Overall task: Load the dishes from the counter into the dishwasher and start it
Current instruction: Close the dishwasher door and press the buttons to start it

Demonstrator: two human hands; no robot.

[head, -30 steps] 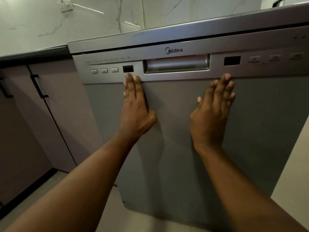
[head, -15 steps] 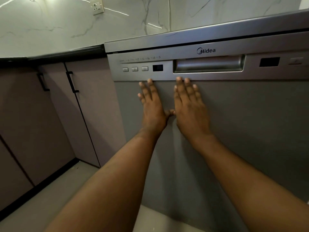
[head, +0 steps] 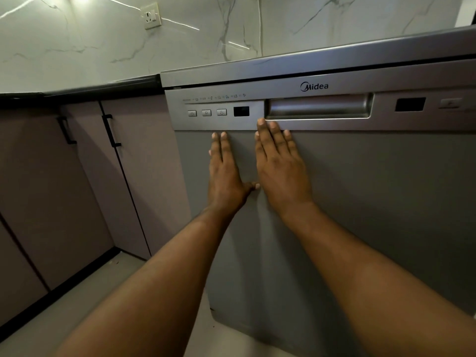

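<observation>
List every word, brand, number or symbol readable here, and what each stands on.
"Midea": brand on the silver dishwasher control panel, above the recessed metal handle.
Power sign, "P", clock sign: three small square buttons, faint.
Row of tiny icons above them: too small to read.
Left black display, right black display: blank.
Right-hand button: blurred.

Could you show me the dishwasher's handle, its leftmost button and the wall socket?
Handle [head: 319, 106]: head view, middle of the recessed grip.
Leftmost button [head: 192, 113]: head view, centre of its face.
Socket [head: 152, 16]: head view, centre of its plate.
</observation>
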